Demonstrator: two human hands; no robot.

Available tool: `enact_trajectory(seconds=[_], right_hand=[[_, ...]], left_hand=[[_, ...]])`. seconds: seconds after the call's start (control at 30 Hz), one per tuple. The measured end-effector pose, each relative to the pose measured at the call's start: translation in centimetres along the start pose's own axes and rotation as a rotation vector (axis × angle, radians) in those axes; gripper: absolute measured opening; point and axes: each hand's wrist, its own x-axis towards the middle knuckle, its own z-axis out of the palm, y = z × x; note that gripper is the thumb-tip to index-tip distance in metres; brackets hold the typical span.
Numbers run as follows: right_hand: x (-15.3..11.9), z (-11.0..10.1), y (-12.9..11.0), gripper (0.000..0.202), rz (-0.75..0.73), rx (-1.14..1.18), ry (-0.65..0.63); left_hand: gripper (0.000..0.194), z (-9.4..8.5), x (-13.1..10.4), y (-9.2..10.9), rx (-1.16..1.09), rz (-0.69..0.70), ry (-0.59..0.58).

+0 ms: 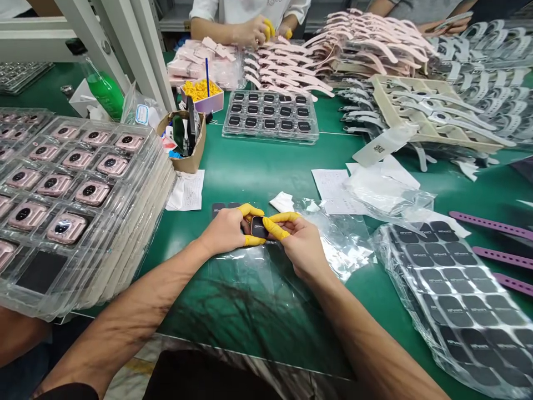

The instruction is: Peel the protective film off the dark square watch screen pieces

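Observation:
A smartwatch case (259,227) with a dark face and pale printing on it is held up at the middle of the green table. Yellow finger cots cover several fingertips on both hands. My left hand (225,230) grips the case by its left side, between thumb and fingers. From the right, my right hand (303,240) pinches at the face's edge with thumb and forefinger; whether a film is between them is too small to tell. Beneath the hands lies a clear plastic sheet (245,266), with dark film squares (220,208) showing behind my left hand.
Stacked clear trays (89,233) of pink watch cases stand left. A tray of dark-faced cases (270,116) sits ahead. Bagged dark film sheets (441,283) and purple straps (499,255) lie right. A cardboard box (194,155), green bottle (104,91) and co-worker's hands (256,32) are beyond.

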Motion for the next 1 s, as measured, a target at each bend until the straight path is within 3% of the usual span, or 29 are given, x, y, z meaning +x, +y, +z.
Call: enact_trajectory(seconds=[0.5, 0.63, 0.8, 0.9, 1.0], right_hand=[[-0.1, -0.1, 0.4, 0.044, -0.061, -0.147, 0.007], [0.2, 0.1, 0.5, 0.047, -0.086, -0.249, -0.070], [0.7, 0.0, 0.7, 0.038, -0.098, -0.217, -0.039], [0.7, 0.0, 0.7, 0.035, -0.162, -0.353, -0.072], [0.8, -0.1, 1.1, 0.025, -0.177, -0.442, -0.027]], left_hand=[[0.045, 0.0, -0.1, 0.2, 0.021, -0.002, 0.015], [0.042, -0.1, -0.1, 0.5, 0.025, 0.011, -0.001], [0.045, -0.2, -0.1, 0.3, 0.011, -0.026, -0.026], [0.047, 0.0, -0.2, 0.1, -0.001, -0.022, -0.035], [0.045, 0.2, -0.6, 0.3, 0.014, -0.022, -0.022]])
